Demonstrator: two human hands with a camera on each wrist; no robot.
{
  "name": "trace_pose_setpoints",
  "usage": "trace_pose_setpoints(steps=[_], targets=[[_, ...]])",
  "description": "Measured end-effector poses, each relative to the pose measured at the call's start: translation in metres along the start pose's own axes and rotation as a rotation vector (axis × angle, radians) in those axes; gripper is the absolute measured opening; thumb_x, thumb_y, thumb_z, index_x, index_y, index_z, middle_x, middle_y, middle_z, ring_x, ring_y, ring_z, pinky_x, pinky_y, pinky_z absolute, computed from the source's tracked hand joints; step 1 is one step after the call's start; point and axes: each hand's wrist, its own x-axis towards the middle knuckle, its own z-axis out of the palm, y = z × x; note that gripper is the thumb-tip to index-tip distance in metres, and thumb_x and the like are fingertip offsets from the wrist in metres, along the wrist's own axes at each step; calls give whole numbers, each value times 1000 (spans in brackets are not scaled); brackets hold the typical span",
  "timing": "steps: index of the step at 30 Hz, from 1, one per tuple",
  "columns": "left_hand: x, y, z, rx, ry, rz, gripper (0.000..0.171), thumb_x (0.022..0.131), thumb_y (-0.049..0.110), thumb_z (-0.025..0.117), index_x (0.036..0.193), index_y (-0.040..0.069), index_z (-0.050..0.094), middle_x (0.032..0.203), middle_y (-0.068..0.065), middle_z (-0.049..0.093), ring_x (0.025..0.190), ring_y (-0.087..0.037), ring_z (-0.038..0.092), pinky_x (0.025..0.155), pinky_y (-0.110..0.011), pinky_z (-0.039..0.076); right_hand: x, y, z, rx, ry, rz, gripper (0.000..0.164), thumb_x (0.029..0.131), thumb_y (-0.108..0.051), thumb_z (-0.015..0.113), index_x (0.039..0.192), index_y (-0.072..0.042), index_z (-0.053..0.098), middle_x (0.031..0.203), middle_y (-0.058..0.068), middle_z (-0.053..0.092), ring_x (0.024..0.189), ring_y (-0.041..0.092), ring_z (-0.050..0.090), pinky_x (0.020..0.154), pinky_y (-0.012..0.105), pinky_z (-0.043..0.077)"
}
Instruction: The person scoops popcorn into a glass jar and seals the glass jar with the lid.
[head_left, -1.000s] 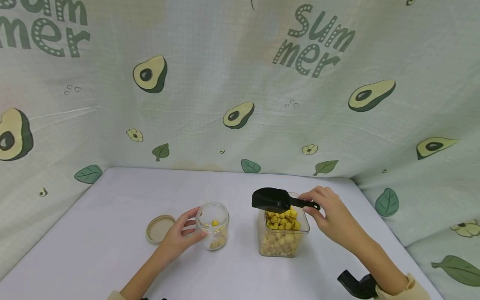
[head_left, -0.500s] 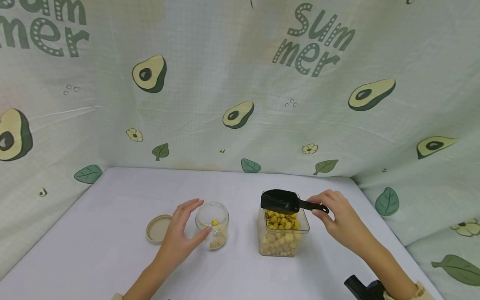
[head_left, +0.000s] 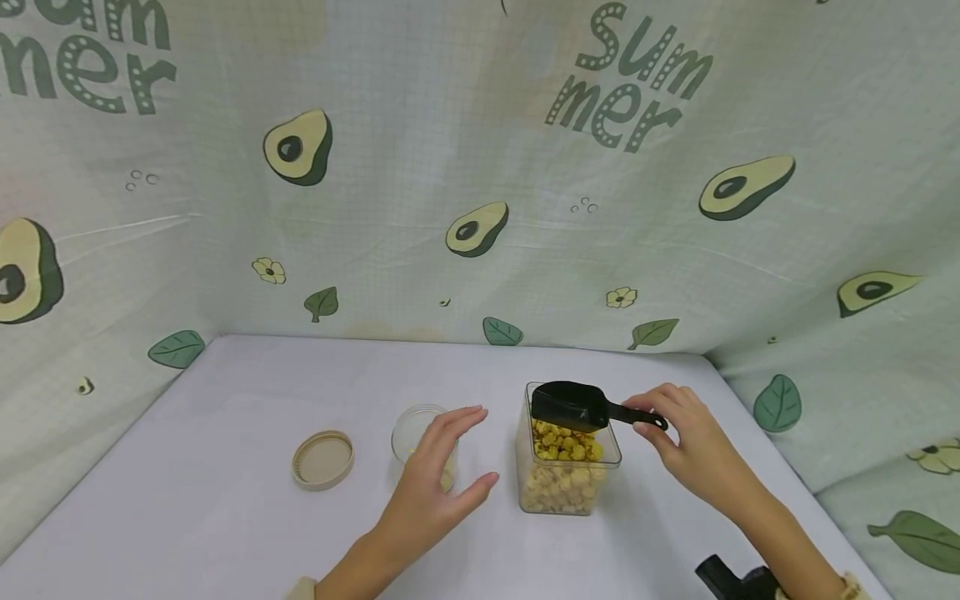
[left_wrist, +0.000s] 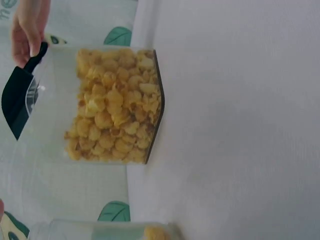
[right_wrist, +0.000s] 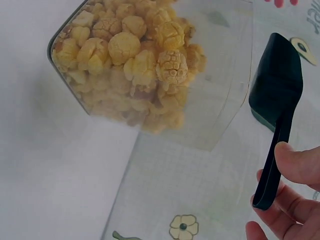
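Observation:
My right hand (head_left: 693, 446) pinches the handle of a black scoop (head_left: 570, 406) between thumb and fingers. The scoop hangs over the mouth of a clear square container (head_left: 525, 467) partly filled with yellow popcorn (left_wrist: 112, 105). In the right wrist view the scoop (right_wrist: 277, 75) is beside the container's rim. My left hand (head_left: 431, 492) is spread, thumb apart from the fingers, between the container and a round clear jar (head_left: 408, 425). It holds nothing and hides much of the jar in the head view. A little popcorn lies in the jar, seen in the left wrist view.
A round beige lid (head_left: 322, 460) lies on the white table (head_left: 187, 500) left of the jar. A fabric backdrop (head_left: 390, 250) printed with avocados rises behind and beside the table. Below the right forearm is a black device (head_left: 738, 579).
My left hand has let go of the jar and moved right, past its front toward the container. The right hand has shifted slightly right with the scoop.

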Motion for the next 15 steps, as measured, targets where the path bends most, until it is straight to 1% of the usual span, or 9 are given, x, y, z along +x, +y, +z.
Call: trace_pose_setpoints(steps=[3,5,6,9,12,15], targets=[[1,2,12,-54,-39,-4,69,80,16,73,139,21,39,137,2,44,126,-16,44,102,-32,44,-1,1,-1,-3,4,1,30,69,7,74,94,-9,66,88,-4,60,84,8,43,69,20,35],[1,3,20,-98,-63,-19,71,79,15,74,140,21,37,138,2,43,126,-16,43,102,-32,44,-2,3,-1,-6,5,3,30,69,7,74,94,-8,66,88,-4,60,85,8,43,69,20,35],[2,3,24,-128,-74,-41,72,79,14,74,140,22,36,138,3,43,126,-16,43,102,-32,44,-2,3,-1,-6,6,5,31,69,7,74,94,-8,66,88,-4,60,85,8,43,69,20,35],[4,1,34,-204,-94,-107,72,78,11,74,139,19,37,137,0,43,123,-20,46,100,-33,46,-3,5,-2,-6,7,11,31,69,8,74,94,-9,66,88,-4,60,85,8,43,70,20,35],[7,-2,42,-257,-121,-197,69,79,12,74,139,16,39,137,-2,44,119,-22,49,97,-33,48,-4,7,-2,-8,7,11,31,69,7,74,95,-9,66,88,-4,59,85,7,42,69,20,34],[9,-7,48,-283,-152,-249,66,81,17,72,138,14,39,136,-5,44,118,-24,50,95,-33,50,-5,8,-2,-6,11,6,32,68,8,74,95,-9,66,87,-4,59,85,7,43,69,20,34]])
